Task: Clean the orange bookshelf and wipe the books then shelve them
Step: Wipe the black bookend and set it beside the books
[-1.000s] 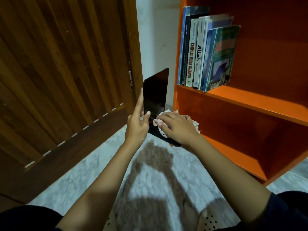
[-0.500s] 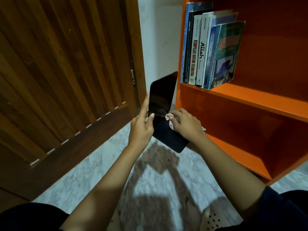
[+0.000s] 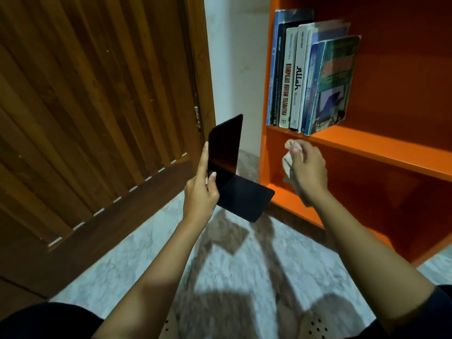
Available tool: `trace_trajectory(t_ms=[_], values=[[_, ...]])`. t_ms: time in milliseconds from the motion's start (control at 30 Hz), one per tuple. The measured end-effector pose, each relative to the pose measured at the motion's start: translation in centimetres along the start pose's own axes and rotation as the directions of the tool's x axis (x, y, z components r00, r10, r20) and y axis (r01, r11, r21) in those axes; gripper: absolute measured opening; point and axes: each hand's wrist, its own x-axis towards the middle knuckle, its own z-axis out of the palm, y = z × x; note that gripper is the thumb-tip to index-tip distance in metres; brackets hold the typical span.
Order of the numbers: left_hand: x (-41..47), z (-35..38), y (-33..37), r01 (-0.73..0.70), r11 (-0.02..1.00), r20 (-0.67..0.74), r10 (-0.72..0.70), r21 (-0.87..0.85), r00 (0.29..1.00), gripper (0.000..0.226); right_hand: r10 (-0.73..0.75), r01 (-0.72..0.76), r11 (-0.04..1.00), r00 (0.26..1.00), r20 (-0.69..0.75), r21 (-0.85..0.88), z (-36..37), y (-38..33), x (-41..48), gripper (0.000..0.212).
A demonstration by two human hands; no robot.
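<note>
dark sleeve [image 3: 437, 311] | bare forearms [image 3: 156, 265] | pale perforated footwear [image 3: 318, 326]

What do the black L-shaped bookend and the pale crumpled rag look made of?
The black L-shaped bookend: thin rigid sheet, sharply bent, rounded corners, smooth dark coat with faint sheen; probably painted metal, plastic possible. The pale crumpled rag: soft fabric bunched in the right hand; likely cotton, but blur hides the weave.

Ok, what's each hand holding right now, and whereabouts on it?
The left hand pinches the black bookend at the lower edge of its upright plate, near the bend. The right hand grips a bunched cloth.
</note>
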Motion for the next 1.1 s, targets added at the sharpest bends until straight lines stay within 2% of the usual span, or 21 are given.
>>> trace_trajectory(t_ms=[67,100,233,333,433,600,667,733,933,1100], values=[[0.0,0.6,0.3,0.015,1.0,-0.022,-0.015,-0.006,1.0,0.07,0.136,-0.126,0.929,0.991,-0.004,0.347,0.7,-1.7,0.3,0.029],[0.1,0.9,0.6,0.02,1.0,-0.038,-0.021,-0.021,0.999,0.067,0.18,-0.179,0.882,0.983,0.04,0.436,1.3,-2.5,-0.1,0.029],[0.3,2.3,2.0,-0.001,0.997,-0.094,-0.007,-0.083,0.996,0.062,0.284,-0.366,0.747,0.931,0.231,0.556,5.6,-4.1,-3.8,0.044],[-0.1,2.7,3.0,0.014,0.982,-0.017,-0.017,-0.187,1.0,0.065,0.31,-0.423,0.68,0.906,0.288,0.599,7.3,-4.8,-5.3,0.048],[-0.4,2.2,3.6,0.019,0.965,0.043,-0.008,-0.261,0.999,0.067,0.284,-0.378,0.675,0.926,0.25,0.634,7.2,-5.5,-5.5,0.046],[-0.1,1.4,4.4,-0.012,0.959,0.079,0.035,-0.283,0.996,0.071,0.209,-0.284,0.69,0.959,0.193,0.666,7.1,-6.7,-5.6,0.045],[-0.2,1.1,4.9,-0.007,0.963,0.117,0.04,-0.269,0.992,0.063,0.211,-0.256,0.696,0.966,0.15,0.671,7.2,-6.9,-5.2,0.046],[-0.3,0.9,5.3,-0.015,0.961,0.146,0.058,-0.275,0.988,0.059,0.212,-0.21,0.698,0.974,0.082,0.685,7.2,-7.0,-4.5,0.047],[-0.4,0.9,6.2,-0.082,0.946,0.222,0.157,-0.315,0.962,0.069,0.266,-0.059,0.699,0.946,-0.183,0.712,6.4,-7.5,-2.1,0.04],[-0.2,0.7,6.3,-0.103,0.958,0.244,0.171,-0.268,0.954,0.073,0.228,-0.005,0.642,0.956,-0.184,0.767,4.2,-7.9,1.0,0.035]])
